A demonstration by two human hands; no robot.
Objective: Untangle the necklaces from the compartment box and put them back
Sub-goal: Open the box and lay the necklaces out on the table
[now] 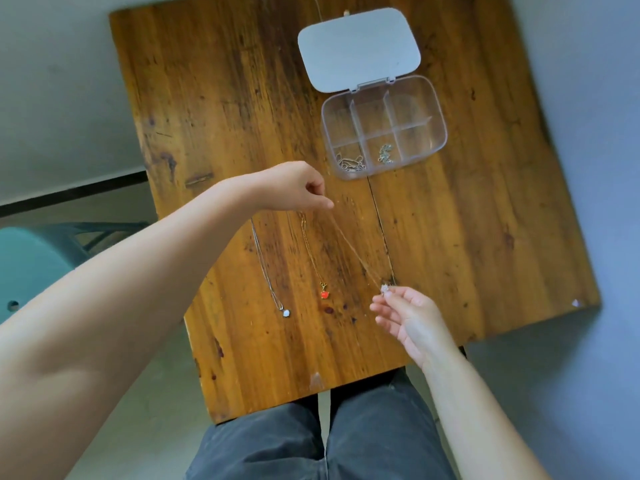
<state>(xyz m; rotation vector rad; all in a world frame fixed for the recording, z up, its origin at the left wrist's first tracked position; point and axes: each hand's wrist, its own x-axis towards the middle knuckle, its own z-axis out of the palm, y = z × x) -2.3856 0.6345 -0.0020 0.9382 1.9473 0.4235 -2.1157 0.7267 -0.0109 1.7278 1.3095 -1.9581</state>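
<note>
A thin necklace chain (356, 252) stretches between my two hands above the wooden table (207, 109). My left hand (298, 188) pinches its upper end. My right hand (408, 317) pinches its small pale pendant (384, 289) at the lower end. Two more necklaces lie straight on the table: one with a red pendant (324, 293) and a silver one with a white pendant (286, 312). The clear compartment box (440, 116) stands open at the far right, with tangled chains (350, 162) in its near left cell and a small chain (385, 154) in the near middle cell.
The box's grey lid (358, 48) lies flat behind the box. A teal chair (31, 258) stands left of the table. My legs in dark trousers (311, 441) are at the table's near edge.
</note>
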